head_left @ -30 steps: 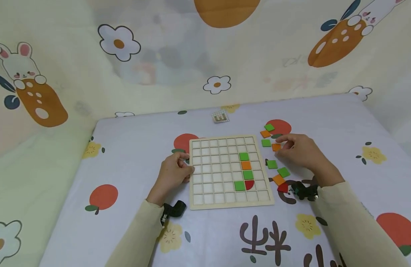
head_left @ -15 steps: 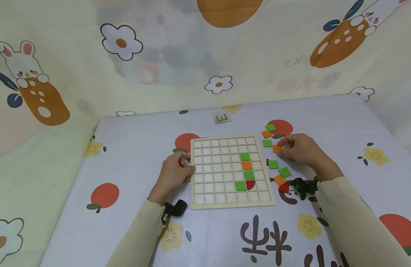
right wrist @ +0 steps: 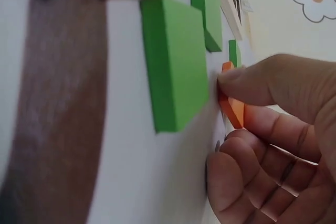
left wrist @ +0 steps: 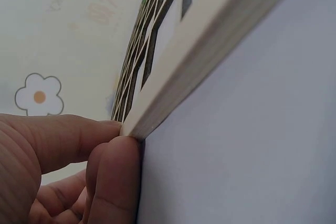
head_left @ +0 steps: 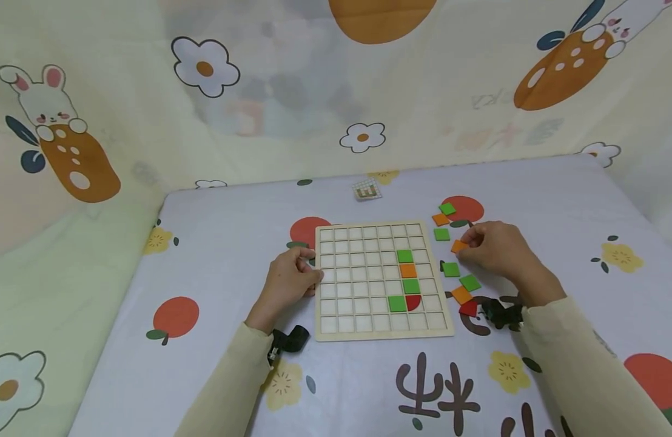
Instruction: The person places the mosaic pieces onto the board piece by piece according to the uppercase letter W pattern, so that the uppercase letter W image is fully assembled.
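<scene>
A square wooden grid board (head_left: pixel 385 335) lies flat on the table, with a few green and orange square tiles and a red rounded piece set in its cells. At its left edge, my left hand (head_left: pixel 285 280) pinches the rim (left wrist: pixel 184 59) between thumb and fingers. Right of the board, my right hand (head_left: pixel 497 250) pinches an orange tile (head_left: pixel 458 246) between thumb and index finger. In the right wrist view that orange tile (right wrist: pixel 233 109) stands tilted under the thumb, while the other fingers are curled beneath.
Loose tiles lie beside the board's right edge: a green tile (head_left: pixel 442 234), an orange tile (head_left: pixel 440 219), another green tile (head_left: pixel 470 283) and a red piece (head_left: pixel 468 308), among several. A small patterned packet (head_left: pixel 367 189) sits behind the board. Printed cloth covers table and wall.
The orange tile at my right fingertips has turned and shifted slightly right, away from the loose green tile. My left hand stays at the board's edge. The whole head view has drifted a little.
</scene>
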Available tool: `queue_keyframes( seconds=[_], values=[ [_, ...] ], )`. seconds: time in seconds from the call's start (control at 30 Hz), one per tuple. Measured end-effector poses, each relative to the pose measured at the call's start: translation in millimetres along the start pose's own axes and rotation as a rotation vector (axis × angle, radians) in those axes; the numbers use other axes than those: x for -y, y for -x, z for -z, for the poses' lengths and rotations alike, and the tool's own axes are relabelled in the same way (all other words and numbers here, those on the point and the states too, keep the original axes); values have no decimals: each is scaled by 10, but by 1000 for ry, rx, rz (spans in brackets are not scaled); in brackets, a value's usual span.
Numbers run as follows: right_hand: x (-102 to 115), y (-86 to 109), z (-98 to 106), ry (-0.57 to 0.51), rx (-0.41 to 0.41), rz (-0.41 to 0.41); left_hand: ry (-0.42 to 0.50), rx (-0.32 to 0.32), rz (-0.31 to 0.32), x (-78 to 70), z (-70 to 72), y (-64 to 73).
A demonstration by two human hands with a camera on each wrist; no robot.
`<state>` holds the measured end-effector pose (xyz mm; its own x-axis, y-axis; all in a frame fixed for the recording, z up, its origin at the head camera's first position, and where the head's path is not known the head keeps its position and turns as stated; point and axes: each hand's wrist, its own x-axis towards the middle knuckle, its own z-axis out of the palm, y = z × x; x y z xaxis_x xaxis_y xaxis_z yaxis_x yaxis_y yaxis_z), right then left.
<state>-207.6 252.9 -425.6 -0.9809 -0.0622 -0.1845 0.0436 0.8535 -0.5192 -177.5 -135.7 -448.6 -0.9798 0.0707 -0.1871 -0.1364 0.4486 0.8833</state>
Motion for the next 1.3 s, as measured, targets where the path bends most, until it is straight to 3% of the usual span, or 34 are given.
queue_keyframes(
  seconds=[0.53,0.83,1.3],
  values=[
    [-86,33,40,-76,-17,-1,0,9,7,-19,-47,-7],
    [-90,12,50,-116,85,16,5,-6,26,-12,-13,1],
    [-106,1,27,-80,122,-12,-5,2,14,-3,-10,-3]
  ],
)
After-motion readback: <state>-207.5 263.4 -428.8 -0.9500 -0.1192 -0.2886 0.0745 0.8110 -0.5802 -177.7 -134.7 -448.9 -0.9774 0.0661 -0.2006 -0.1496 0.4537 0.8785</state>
